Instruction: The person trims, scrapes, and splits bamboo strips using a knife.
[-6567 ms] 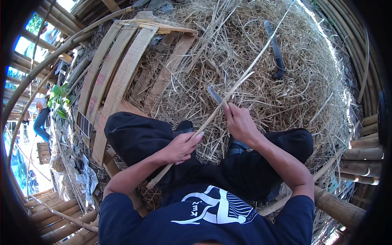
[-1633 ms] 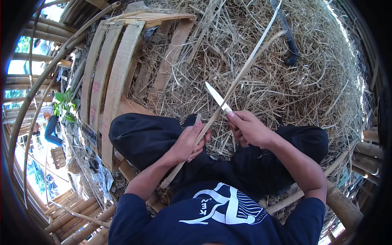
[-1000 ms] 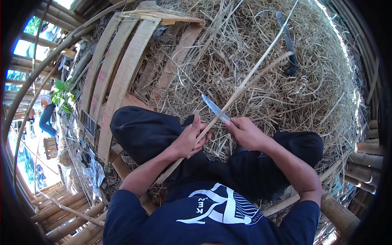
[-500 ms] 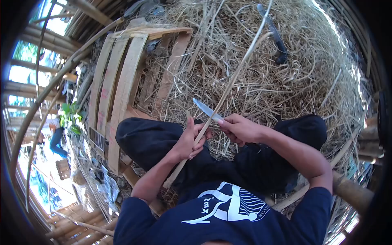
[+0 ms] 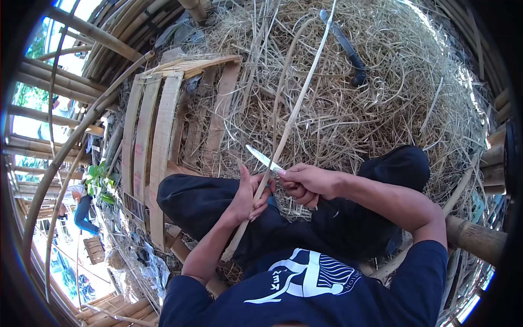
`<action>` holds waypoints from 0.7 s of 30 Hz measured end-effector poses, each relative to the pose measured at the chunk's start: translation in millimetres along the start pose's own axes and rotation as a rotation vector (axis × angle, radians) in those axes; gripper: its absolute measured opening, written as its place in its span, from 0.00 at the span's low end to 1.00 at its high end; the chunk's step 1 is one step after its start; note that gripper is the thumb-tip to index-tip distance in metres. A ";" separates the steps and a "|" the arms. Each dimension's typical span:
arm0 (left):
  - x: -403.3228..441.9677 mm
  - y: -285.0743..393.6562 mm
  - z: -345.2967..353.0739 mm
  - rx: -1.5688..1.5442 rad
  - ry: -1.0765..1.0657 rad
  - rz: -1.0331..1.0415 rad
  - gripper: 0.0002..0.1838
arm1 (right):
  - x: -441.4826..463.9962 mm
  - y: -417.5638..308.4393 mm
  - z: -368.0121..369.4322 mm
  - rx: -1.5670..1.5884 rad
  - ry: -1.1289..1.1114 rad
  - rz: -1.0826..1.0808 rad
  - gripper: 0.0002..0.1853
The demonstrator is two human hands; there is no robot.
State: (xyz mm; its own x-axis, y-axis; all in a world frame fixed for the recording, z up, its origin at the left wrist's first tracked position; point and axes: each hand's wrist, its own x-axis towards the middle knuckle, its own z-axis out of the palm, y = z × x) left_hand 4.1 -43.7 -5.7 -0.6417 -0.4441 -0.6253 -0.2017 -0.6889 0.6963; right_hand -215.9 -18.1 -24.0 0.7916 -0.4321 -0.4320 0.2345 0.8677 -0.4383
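My left hand [image 5: 251,197] is wrapped round the lower part of a long bamboo strip [image 5: 294,114], thumb raised. The strip runs from my lap up across the straw, and a thinner curved sliver [image 5: 280,82] stands apart on its left side. In my right hand [image 5: 309,182] is a knife [image 5: 261,157], its pale blade pointing up and left and crossing the strip just above my left hand. The knife's handle is hidden by my fingers.
Loose bamboo shavings [image 5: 376,120] cover the ground ahead. A dark-handled curved blade [image 5: 348,52] lies on them. A slatted wooden crate [image 5: 163,125] stands at left, by a bamboo pole frame [image 5: 81,128]. Another person [image 5: 81,210] is outside at left.
The view has tilted, so most things sit lower or further left. The thin curved sliver now stands further left of the main strip. Both hands keep their holds.
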 end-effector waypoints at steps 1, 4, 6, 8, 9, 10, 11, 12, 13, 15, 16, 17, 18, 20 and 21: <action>1.3 0.0 -2.2 0.009 0.000 0.019 0.50 | 1.6 3.0 1.4 0.036 -0.023 -0.047 0.22; 5.8 -4.7 -3.7 0.016 0.035 0.057 0.50 | 3.1 -3.5 13.7 -0.350 0.346 -0.059 0.22; 8.1 -7.8 -4.1 0.023 0.070 0.076 0.49 | 18.6 15.5 -6.7 -1.107 0.488 -0.391 0.23; 10.2 -10.3 -3.2 0.123 0.093 0.056 0.49 | 19.2 18.2 -2.0 -1.029 0.469 -0.415 0.24; 8.6 -9.0 -2.1 0.125 0.087 0.066 0.49 | 4.0 2.8 19.2 -0.725 0.411 -0.156 0.22; 6.3 -6.1 0.0 0.081 0.075 0.024 0.50 | 2.2 0.9 15.9 -0.737 0.421 -0.160 0.22; 5.9 -3.9 1.2 0.036 0.061 -0.014 0.52 | -0.1 1.3 9.7 -0.358 0.220 -0.076 0.21; 6.8 -4.3 0.2 0.030 0.054 0.005 0.52 | -1.7 1.4 6.6 0.019 0.018 0.013 0.22; 8.0 -5.7 -2.1 0.035 0.038 0.012 0.52 | -1.3 2.5 7.9 0.057 -0.027 0.000 0.22; 11.6 -9.2 -6.8 0.061 0.035 0.039 0.52 | 0.7 -3.5 11.8 -0.106 0.129 0.006 0.22; 14.3 -11.6 -6.3 0.038 0.039 0.054 0.52 | 2.6 -3.3 15.4 -0.247 0.269 0.002 0.21; 16.9 -12.6 -6.9 0.112 0.064 0.080 0.52 | 14.6 12.0 7.5 -0.966 0.476 -0.383 0.21; 17.6 -12.9 -8.0 0.187 0.093 0.098 0.53 | 14.7 9.4 9.1 -0.976 0.462 -0.366 0.21; 14.2 -13.5 -5.1 0.153 0.109 0.064 0.54 | 12.7 5.8 15.1 -0.960 0.454 -0.119 0.21; 11.0 -10.8 -3.9 0.067 0.071 0.017 0.55 | 5.8 0.5 25.1 -0.680 0.407 -0.015 0.21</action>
State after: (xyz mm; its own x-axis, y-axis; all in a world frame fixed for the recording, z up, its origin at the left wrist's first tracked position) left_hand 2.1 -43.3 -21.4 -0.5921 -0.4966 -0.6346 -0.2417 -0.6418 0.7278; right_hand -197.0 -14.0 -7.0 0.4919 -0.6125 -0.6188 -0.2561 0.5775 -0.7752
